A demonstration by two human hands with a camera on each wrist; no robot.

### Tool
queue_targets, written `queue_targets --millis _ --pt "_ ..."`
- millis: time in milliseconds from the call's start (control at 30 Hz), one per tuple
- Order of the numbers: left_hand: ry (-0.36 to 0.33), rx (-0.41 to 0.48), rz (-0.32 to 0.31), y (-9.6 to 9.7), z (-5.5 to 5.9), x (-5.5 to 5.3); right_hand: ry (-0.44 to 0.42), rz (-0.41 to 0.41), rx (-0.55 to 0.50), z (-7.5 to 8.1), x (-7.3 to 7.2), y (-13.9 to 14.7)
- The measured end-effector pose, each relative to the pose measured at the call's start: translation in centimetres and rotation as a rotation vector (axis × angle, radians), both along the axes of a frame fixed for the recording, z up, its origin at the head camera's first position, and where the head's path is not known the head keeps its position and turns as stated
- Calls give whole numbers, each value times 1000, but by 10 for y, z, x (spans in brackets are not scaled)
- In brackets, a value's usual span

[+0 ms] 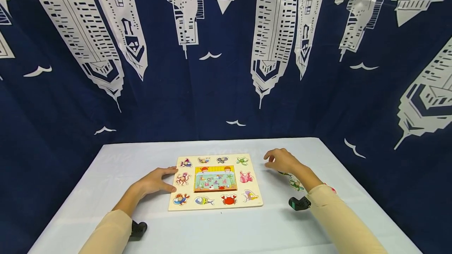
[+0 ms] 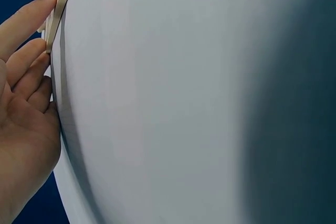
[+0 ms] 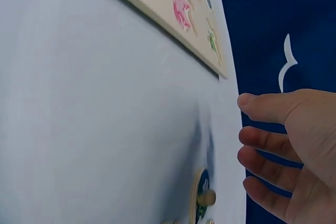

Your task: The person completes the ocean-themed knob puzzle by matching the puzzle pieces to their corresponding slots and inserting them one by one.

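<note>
A wooden peg puzzle board (image 1: pixel 216 201) with sea-animal pictures lies flat on the white table. My left hand (image 1: pixel 155 181) touches its left edge, thumb and fingers spread apart along it; the left wrist view shows the fingertips right at the wooden edge (image 2: pixel 63 3). My right hand (image 1: pixel 282 160) hovers past the board's right side, fingers loosely bent with nothing between them. Loose puzzle pieces lie under the right forearm, among them a green turtle piece (image 1: pixel 296 184) and a red one (image 1: pixel 332 189) mostly hidden by the sleeve. In the right wrist view a knobbed piece (image 3: pixel 199 195) appears below the hand.
On the board, a raised aquarium picture (image 1: pixel 215 178) fills the middle. The pink shape (image 3: pixel 179 4) shows as a recess near its right edge. Black wrist devices (image 1: pixel 299 204) sit under both forearms. Behind the table (image 1: pixel 141 152) hangs a dark blue curtain (image 1: pixel 212 89) with white buildings.
</note>
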State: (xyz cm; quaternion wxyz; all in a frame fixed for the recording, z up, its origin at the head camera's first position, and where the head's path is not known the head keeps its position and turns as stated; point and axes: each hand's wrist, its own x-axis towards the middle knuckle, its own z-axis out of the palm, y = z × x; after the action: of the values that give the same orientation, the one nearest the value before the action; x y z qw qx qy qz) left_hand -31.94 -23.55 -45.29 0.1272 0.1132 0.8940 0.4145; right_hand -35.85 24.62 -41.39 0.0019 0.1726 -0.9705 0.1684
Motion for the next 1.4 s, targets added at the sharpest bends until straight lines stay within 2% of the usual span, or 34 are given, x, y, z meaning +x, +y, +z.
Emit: queue_targets --millis 300,500,800,1133,1400 --pt "10 2 20 -4 3 -3 17 -37 -18 -3 15 24" --pt "12 14 29 -3 1 -2 10 -77 -27 -16 25 37" --pt "18 24 28 6 -5 4 52 -96 -76 -31 40 52" --pt "25 21 52 5 -3 10 71 -93 -76 -34 39 49" --pt "35 15 59 4 -2 11 99 -100 -74 -31 37 42"
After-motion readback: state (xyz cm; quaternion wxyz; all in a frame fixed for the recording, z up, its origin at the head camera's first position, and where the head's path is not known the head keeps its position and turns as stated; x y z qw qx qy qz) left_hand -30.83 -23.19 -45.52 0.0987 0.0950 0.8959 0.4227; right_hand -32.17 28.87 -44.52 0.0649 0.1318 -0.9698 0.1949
